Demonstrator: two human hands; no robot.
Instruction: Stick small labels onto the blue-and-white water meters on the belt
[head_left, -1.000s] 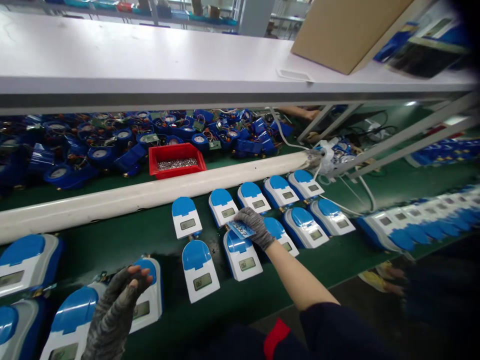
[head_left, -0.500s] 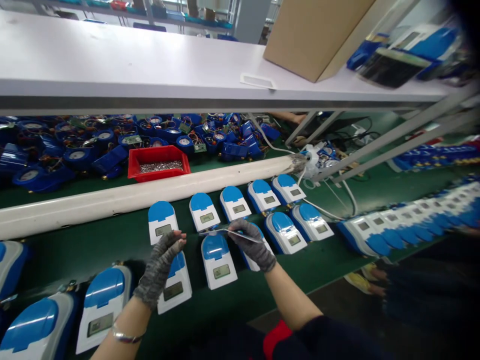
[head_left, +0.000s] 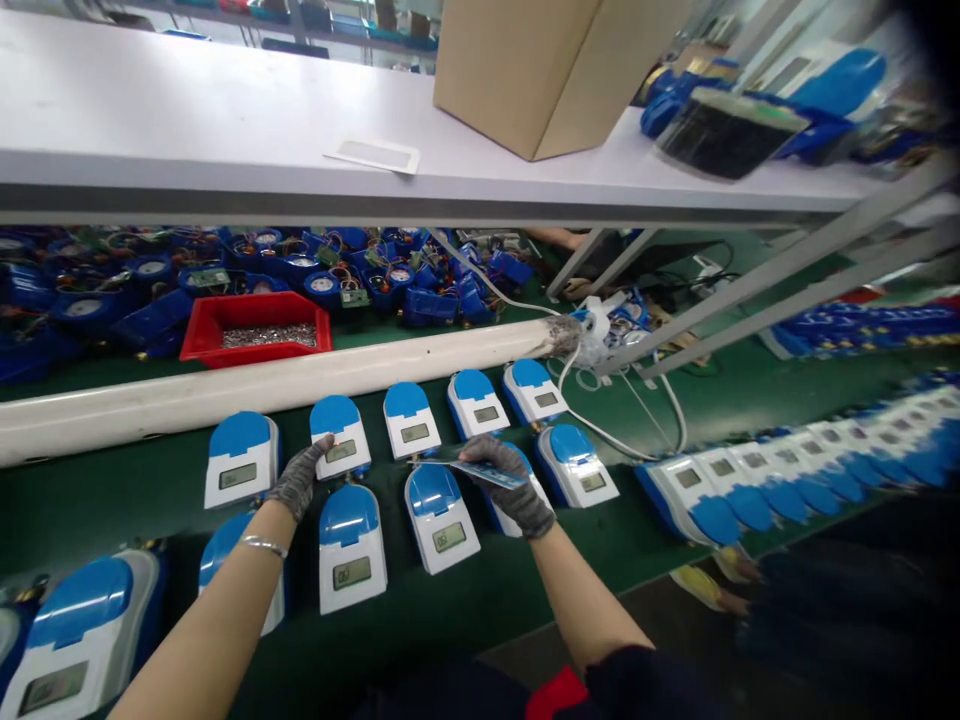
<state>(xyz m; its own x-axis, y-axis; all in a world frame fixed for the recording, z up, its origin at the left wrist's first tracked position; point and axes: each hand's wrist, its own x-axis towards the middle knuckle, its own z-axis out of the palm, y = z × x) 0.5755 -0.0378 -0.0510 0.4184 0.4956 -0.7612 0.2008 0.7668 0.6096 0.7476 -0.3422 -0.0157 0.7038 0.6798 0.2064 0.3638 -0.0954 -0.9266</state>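
Note:
White-and-blue meters with small displays lie in two rows on the green bench. My left hand (head_left: pixel 300 480), in a grey fingerless glove, reaches to a back-row meter (head_left: pixel 339 438). Its stretched fingers are at that meter's right edge and display; whether they press it I cannot tell. In my right hand (head_left: pixel 514 485), gloved alike, is a thin blue-printed card (head_left: pixel 491 474), pinched nearly flat and pointing left. The card is just above the top of a front-row meter (head_left: pixel 441 520). Part of another meter (head_left: pixel 525 480) is hidden beneath the right hand.
A white pipe (head_left: pixel 300 385) runs behind the meters. Beyond it are a red bin (head_left: pixel 202 335) of small metal parts and heaped blue meter bodies with wires. A white shelf (head_left: pixel 225 110) overhangs, bearing a cardboard box (head_left: pixel 517 70). More meters (head_left: pixel 720 480) stand lined up at right.
The view has shifted right along the row, so bench and shelf items appear farther left. My left hand has moved from a front-row meter to a back-row one. My right hand still holds the card.

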